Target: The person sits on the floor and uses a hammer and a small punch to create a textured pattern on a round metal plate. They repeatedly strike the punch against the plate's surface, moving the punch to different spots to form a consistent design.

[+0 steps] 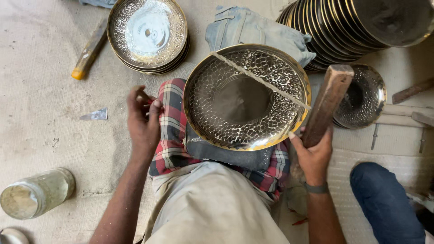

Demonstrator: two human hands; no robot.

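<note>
Brass-coloured and gleaming, the round hammered metal plate point(246, 97) rests tilted on the person's lap, on a dark pad over a red checked cloth point(172, 126). Its broad rim band is already covered with a scale-like dimpled pattern all the way round, while the smooth centre disc is left plain. A thin pale stick point(260, 80) lies across the plate from upper left to right edge.

Right of the plate, the right hand point(313, 156) is closed around the handle of a blocky wooden mallet point(329, 100), whose squared head rises beside the plate's rim. Left of the plate, the left hand point(143, 119) is curled with the fingers pinched together on something small and reddish; the view is too blurred to tell what it is.

Above and left of the plate sits a short stack of finished patterned plates point(148, 34). Above and right of it, a long leaning row of dark smooth plates with gold edges point(343, 27) looks unworked, so much appears left. Between them lies a crumpled blue denim cloth point(253, 31). A single dimpled dish point(364, 97) lies beyond the mallet, and a cloudy glass jar point(36, 193) lies on its side well to the plate's lower left.
</note>
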